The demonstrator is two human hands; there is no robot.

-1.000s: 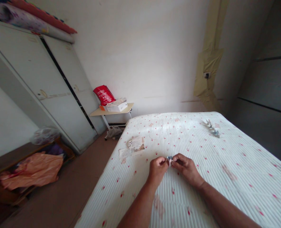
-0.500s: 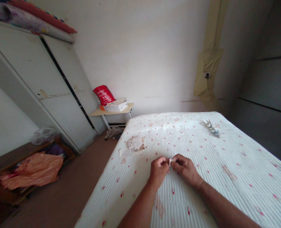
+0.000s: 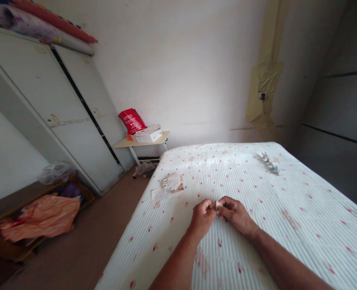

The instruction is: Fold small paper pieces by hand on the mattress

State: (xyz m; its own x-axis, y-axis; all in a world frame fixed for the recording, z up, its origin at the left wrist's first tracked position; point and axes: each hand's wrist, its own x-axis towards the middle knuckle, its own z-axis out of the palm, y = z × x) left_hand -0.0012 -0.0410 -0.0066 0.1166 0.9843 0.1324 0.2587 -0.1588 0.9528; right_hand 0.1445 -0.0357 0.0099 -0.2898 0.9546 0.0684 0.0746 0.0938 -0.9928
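Observation:
Over the middle of the bed, my left hand point(image 3: 203, 215) and my right hand point(image 3: 236, 214) meet, fingertips pinched on a small folded piece of paper point(image 3: 217, 205). It is pale with some pinkish print, and a peak of it shows above the fingers. The rest of it is hidden by the fingertips. Left of my hands lie printed paper pieces point(image 3: 173, 183), partly overlapping. Farther off to the right rests a row of small folded grey-white shapes point(image 3: 268, 163), joined or lined up; I cannot tell which.
The bed point(image 3: 227, 257) has a white ribbed cover with red spots. Behind it on the left stands a small table point(image 3: 122, 142) with a red bag point(image 3: 132, 121) and a white box point(image 3: 150, 137). A grey cabinet point(image 3: 72, 121) lines the left wall.
The folded piece of paper has turned slightly between my fingertips, so more of its pointed, printed side shows. My hands have barely shifted.

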